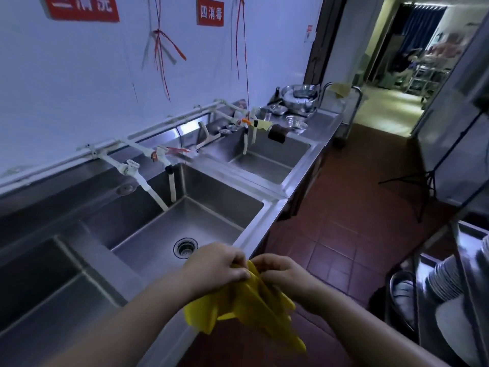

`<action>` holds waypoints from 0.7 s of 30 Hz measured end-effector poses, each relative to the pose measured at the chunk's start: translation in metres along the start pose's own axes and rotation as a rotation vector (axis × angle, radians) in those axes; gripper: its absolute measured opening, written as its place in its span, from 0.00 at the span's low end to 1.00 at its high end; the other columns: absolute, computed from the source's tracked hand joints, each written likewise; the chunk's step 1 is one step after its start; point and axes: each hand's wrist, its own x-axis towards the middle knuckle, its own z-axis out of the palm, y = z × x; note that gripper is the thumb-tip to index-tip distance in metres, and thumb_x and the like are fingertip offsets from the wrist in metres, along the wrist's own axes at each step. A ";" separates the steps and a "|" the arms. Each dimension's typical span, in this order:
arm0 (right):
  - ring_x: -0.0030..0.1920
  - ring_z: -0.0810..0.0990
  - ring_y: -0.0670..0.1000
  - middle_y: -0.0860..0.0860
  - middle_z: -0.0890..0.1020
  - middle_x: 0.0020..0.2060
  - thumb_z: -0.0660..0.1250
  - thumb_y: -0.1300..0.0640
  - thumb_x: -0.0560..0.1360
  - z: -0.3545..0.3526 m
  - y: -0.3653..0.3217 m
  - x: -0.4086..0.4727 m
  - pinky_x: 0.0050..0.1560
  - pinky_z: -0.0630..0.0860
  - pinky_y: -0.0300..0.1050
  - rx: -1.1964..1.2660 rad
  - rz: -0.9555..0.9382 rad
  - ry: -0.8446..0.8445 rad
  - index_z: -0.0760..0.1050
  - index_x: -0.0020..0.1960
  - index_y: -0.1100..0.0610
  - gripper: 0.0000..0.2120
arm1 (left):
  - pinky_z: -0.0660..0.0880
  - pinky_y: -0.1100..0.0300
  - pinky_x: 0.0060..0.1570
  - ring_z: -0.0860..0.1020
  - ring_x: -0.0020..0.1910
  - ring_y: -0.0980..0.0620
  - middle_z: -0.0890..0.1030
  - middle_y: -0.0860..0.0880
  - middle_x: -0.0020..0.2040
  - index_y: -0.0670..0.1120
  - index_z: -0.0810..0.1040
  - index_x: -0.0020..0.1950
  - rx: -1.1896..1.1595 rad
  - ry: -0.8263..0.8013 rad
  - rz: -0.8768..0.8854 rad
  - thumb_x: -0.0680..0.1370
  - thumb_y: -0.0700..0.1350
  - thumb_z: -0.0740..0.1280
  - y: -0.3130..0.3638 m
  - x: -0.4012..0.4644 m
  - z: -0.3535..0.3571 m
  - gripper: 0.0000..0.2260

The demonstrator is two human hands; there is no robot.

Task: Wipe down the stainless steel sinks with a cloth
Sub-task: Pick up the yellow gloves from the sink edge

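Observation:
A yellow cloth (251,311) hangs bunched between both hands, above the front rim of the middle sink. My left hand (214,266) grips its upper left part with curled fingers. My right hand (283,272) pinches the upper right part, close against the left hand. The middle stainless steel sink (201,192) lies just beyond my hands, with a round drain (185,247) in its floor. A second sink (39,295) is at the lower left and a third sink (288,152) farther right along the counter.
White taps (148,186) and pipes hang over the sinks from the wall. Metal bowls (299,98) stand on the counter's far end. A dark cloth (277,133) drapes over the far sink's rim. Red tiled floor (344,234) runs to the right, with a rack of plates (447,274) at lower right.

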 end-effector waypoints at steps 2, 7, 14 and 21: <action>0.43 0.79 0.46 0.51 0.81 0.44 0.63 0.68 0.73 -0.039 -0.001 0.011 0.43 0.77 0.38 -0.028 -0.021 -0.061 0.78 0.56 0.58 0.14 | 0.74 0.55 0.46 0.77 0.47 0.53 0.81 0.52 0.45 0.52 0.80 0.46 -0.006 0.032 -0.052 0.73 0.56 0.68 0.013 0.035 0.004 0.08; 0.48 0.78 0.46 0.50 0.79 0.50 0.71 0.59 0.68 -0.125 0.001 0.040 0.47 0.76 0.37 -0.455 -0.172 -0.091 0.72 0.61 0.48 0.23 | 0.74 0.54 0.42 0.75 0.41 0.55 0.79 0.53 0.40 0.54 0.77 0.41 -0.051 0.133 -0.188 0.72 0.57 0.68 0.043 0.113 0.013 0.08; 0.48 0.79 0.46 0.46 0.81 0.47 0.66 0.62 0.68 -0.215 0.008 0.092 0.50 0.77 0.46 -0.639 -0.189 -0.131 0.76 0.56 0.47 0.19 | 0.70 0.66 0.43 0.75 0.48 0.61 0.72 0.64 0.59 0.60 0.67 0.63 -0.249 0.129 -0.259 0.65 0.60 0.72 0.048 0.197 0.029 0.28; 0.44 0.75 0.46 0.42 0.76 0.44 0.62 0.59 0.66 -0.301 0.008 0.160 0.37 0.69 0.35 -0.763 -0.167 -0.143 0.66 0.51 0.40 0.19 | 0.68 0.78 0.38 0.71 0.43 0.74 0.70 0.63 0.54 0.62 0.56 0.73 -0.505 -0.122 -0.098 0.66 0.49 0.77 0.033 0.303 0.037 0.42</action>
